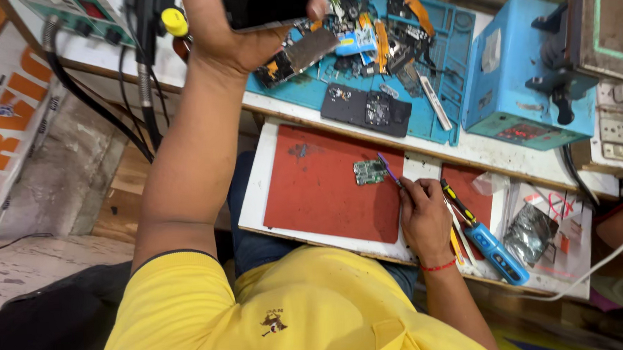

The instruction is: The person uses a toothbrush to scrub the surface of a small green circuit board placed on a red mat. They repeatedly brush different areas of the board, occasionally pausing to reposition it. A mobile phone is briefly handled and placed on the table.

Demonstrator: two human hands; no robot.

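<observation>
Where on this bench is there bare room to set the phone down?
The red mat is bare left of the small green circuit board, out to its white border. The blue work mat is crowded with phone parts; tools fill the strip right of the right hand.

Dark phone [265, 5] held up, tilted. Purple-handled tool [388, 170] tip beside small green circuit board [369, 171] lying flat on red mat [319, 189].

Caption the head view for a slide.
Left hand lifts a dark phone; right hand holds a purple tool beside a small green circuit board on a red mat.
</observation>
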